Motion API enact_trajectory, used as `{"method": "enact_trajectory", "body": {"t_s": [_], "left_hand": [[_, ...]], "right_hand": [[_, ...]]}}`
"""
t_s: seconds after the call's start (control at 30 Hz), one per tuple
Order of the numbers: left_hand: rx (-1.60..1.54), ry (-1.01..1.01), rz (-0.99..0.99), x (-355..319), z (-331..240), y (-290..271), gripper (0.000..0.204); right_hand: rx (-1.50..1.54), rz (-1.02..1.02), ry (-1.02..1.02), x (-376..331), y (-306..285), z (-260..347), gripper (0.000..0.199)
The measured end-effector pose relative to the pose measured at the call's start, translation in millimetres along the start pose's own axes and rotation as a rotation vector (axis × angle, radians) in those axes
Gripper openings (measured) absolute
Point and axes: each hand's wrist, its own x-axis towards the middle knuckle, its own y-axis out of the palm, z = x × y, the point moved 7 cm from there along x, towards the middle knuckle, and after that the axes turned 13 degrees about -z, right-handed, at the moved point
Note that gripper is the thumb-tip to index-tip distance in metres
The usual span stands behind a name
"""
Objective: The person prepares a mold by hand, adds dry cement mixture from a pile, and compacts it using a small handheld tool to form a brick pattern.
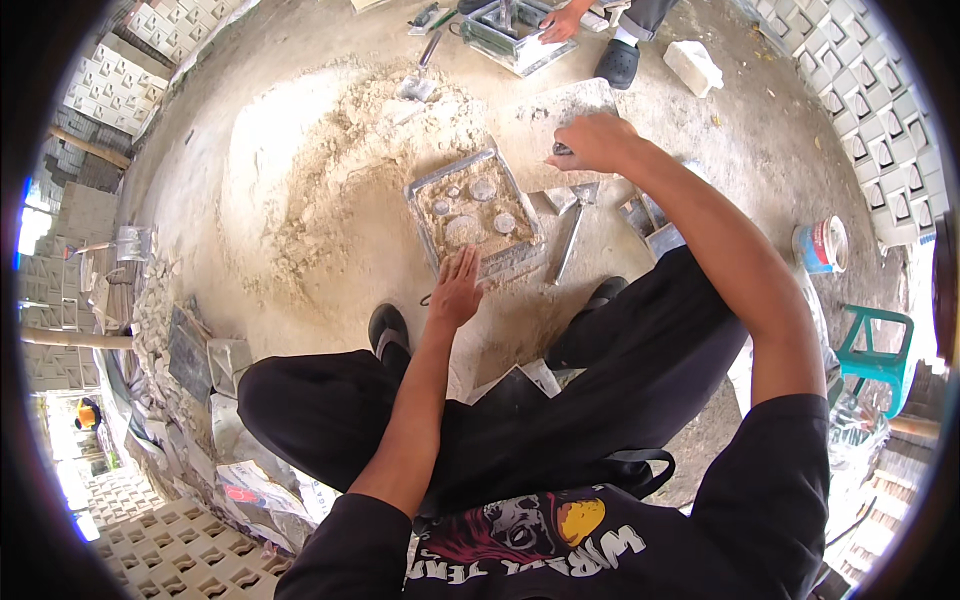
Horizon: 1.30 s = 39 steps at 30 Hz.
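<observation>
In front of me on the floor is a square metal-edged mould [418,208], filled with sandy mix around several round shapes. My left hand [458,288] lies at its near edge, fingers stretched out and touching the rim or the mix there. My right hand [597,144] is closed in a fist beyond the mould to the right, above a pale, dusty flat board [535,115]. A short dark end of a handle-like thing [562,149] pokes out of that fist; the rest is hidden by the fingers. A long-handled metal tool [570,235] lies right of the mould.
Loose sandy mix [320,170] spreads left of the mould, with a small shovel [417,85] at its far side. Another person's hand [562,22] works at a second mould [515,45]. A bucket [822,245] and a green stool [876,350] stand at right; patterned blocks [860,110] line the walls.
</observation>
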Motion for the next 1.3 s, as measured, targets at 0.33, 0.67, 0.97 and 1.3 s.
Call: {"method": "enact_trajectory", "body": {"t_s": [0.33, 0.67, 0.97, 1.3], "left_hand": [[0.146, -0.37, -0.056, -19, 0, 0, 0.074], [0.043, -0.598, 0.005, 15, -38, 20, 0.078], [-0.094, -0.402, 0.004, 54, -86, 28, 0.077], [-0.277, -0.122, 0.018, 58, -78, 36, 0.066]], "right_hand": [[0.147, -0.144, 0.094, -19, -37, -1, 0.051], [0.16, -0.236, 0.186, -43, -31, -41, 0.05], [0.139, -0.148, 0.3, -55, -19, -74, 0.052], [0.134, -0.077, 0.275, -60, -8, -66, 0.051]]}}
